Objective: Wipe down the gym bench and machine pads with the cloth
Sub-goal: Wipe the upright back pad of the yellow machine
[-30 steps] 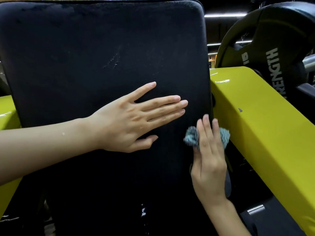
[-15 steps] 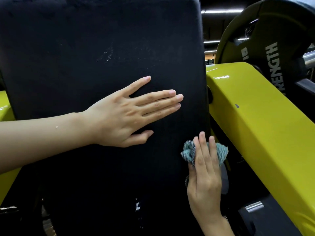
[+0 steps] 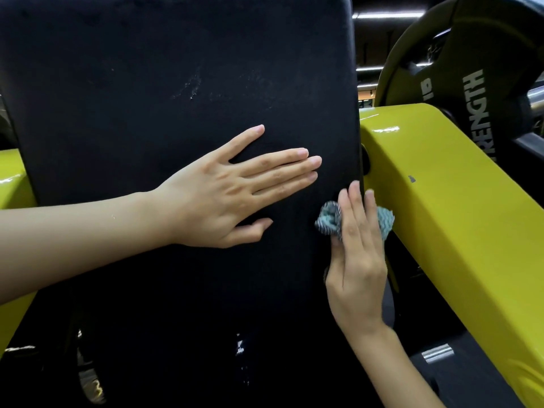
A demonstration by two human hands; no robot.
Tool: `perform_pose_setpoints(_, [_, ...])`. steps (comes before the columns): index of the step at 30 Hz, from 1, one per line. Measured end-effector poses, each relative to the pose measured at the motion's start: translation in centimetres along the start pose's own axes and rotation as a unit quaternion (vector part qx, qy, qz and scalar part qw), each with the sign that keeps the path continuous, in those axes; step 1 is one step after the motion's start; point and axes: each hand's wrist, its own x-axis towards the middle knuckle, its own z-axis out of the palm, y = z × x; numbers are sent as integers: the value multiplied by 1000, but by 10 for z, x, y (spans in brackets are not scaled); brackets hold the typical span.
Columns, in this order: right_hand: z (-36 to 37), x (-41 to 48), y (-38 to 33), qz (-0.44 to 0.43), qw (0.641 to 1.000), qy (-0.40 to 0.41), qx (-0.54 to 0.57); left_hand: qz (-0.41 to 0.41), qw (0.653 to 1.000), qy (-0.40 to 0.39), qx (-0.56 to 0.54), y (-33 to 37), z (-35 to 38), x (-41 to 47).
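Moved back up the back pad's (image 3: 176, 83) right edge since half a second ago: right hand (image 3: 357, 260), grip pressing bunched teal cloth (image 3: 328, 220) against pad beside yellow frame (image 3: 441, 216); left hand (image 3: 232, 189) flat, empty, bracing pad centre; edge-wiping likely ongoing.

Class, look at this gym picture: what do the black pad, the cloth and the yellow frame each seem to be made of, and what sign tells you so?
Pad: probably vinyl or faux-leather upholstery, matte, with pale scuffs and small tears showing.
Cloth: woven fabric, teal with fine stripes, soft enough to bunch under the right hand.
Frame: likely painted metal, glossy, with bright reflections and one small paint chip.
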Motion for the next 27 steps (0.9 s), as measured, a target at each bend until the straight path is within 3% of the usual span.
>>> perform_pose_setpoints(5, [2, 3, -4, 13, 1000, 17, -7, -2, 1000, -6, 2, 0, -1, 0])
perform_pose_setpoints(16, [4, -103, -10, 45, 998, -26, -43, -4, 1000, 7, -6, 2, 1, 0])
perform_pose_setpoints(27, [11, -36, -13, 86, 995, 51, -4, -10, 999, 34, -11, 6, 7, 1])
